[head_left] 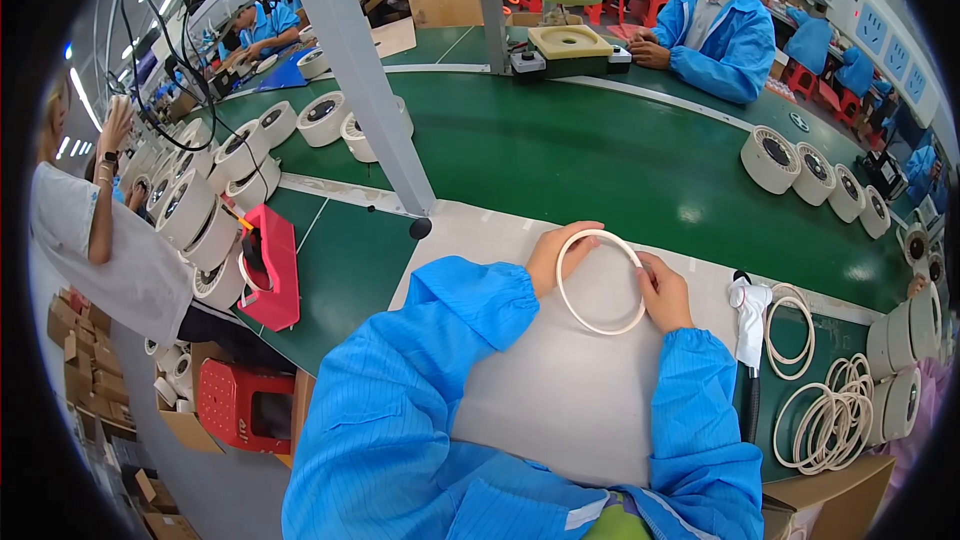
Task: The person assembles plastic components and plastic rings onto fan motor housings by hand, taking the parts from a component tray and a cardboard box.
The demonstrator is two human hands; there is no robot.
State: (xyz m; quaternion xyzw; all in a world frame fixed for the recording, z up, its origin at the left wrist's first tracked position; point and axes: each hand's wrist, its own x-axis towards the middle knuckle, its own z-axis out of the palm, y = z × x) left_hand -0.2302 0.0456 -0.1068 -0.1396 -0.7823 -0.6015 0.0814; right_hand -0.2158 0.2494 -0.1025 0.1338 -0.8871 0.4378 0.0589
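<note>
A thin cream-white ring (pixel 601 329) is held up between my two hands, tilted above the pale grey work surface (pixel 540 390). My left hand (pixel 562 255) grips its upper left side, with the fingers curled round it. On the right side, my right hand (pixel 665 292) pinches the same ring between thumb and fingers. Right of my right hand lies a tool with a white-wrapped head (pixel 749 320) and a dark handle. Beyond it are a few loose rings (pixel 790 332) and a heap of several more cream rings (pixel 826 418).
Round white fan-like units (pixel 770 160) stand on the green bench (pixel 560 160) at right, with many more (pixel 190 210) stacked at left. A grey post (pixel 355 80) rises ahead of my left arm. A pink bin (pixel 278 270) holds tools. Across the bench sits a co-worker (pixel 722 35).
</note>
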